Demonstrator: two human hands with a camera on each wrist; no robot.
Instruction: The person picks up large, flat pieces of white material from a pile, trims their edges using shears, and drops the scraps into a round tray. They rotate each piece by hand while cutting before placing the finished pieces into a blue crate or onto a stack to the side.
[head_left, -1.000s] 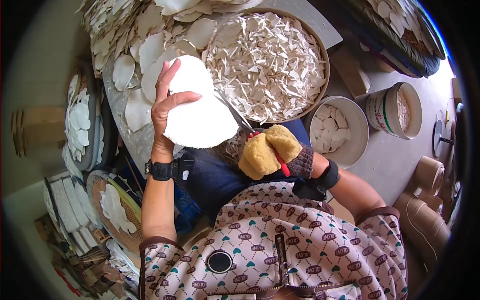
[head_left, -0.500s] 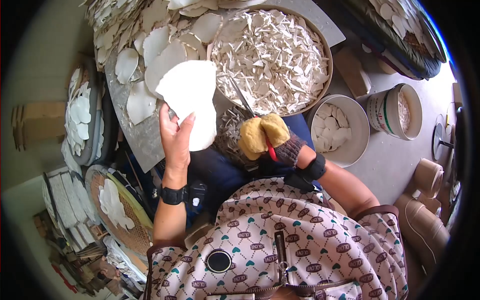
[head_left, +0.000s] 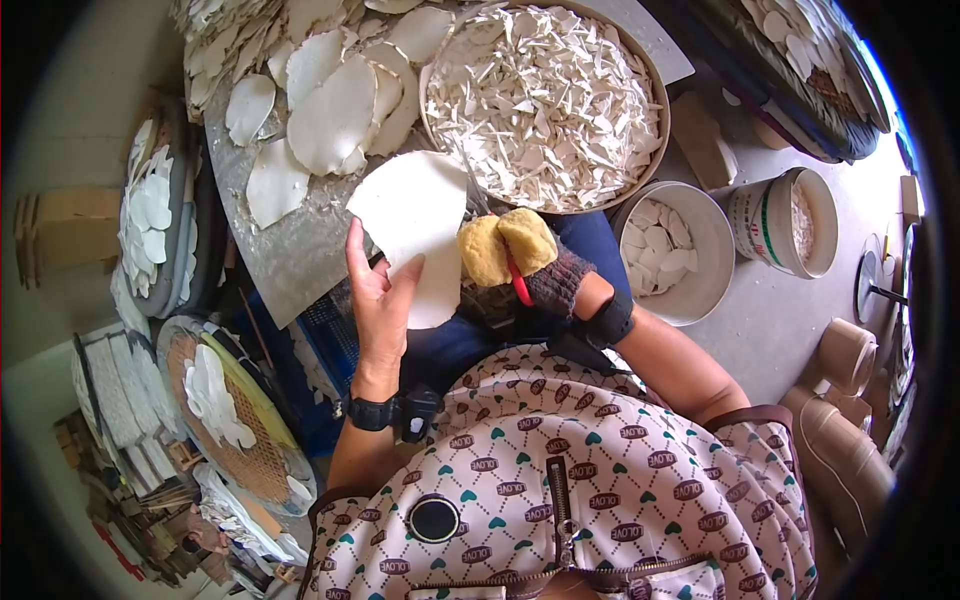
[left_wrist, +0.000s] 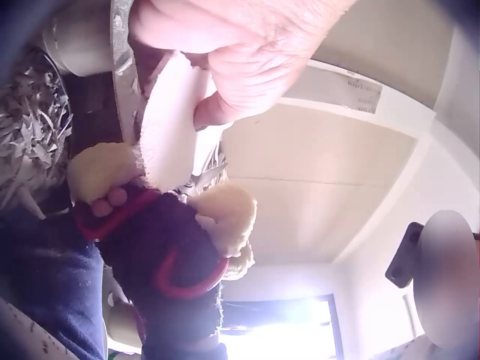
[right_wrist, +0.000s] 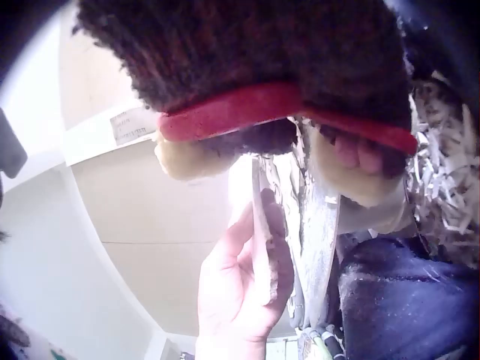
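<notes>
In the head view my left hand (head_left: 383, 300) holds a flat white slab (head_left: 415, 220), its thumb on the top face and fingers at the edge and beneath. The slab's outline is uneven and its edge looks thick in the left wrist view. My right hand (head_left: 555, 282), in a dark knitted glove, grips scissors with red handles (head_left: 519, 284) and yellow spongy padding (head_left: 490, 250). The blades run up along the slab's right edge, mostly hidden by it and the padding. In the right wrist view the slab (right_wrist: 262, 247) stands edge-on just beyond the handles.
A wide round tray (head_left: 664, 120) heaped with white slivers lies ahead. Larger slabs (head_left: 335, 115) are spread and piled on the grey table (head_left: 240, 225) to the left. At the right stand a bucket (head_left: 722, 285) of white pieces and a labelled bucket (head_left: 755, 225).
My left hand has come down and right, turning the slab. The right hand has moved left, bringing the scissors against the slab's right edge.
</notes>
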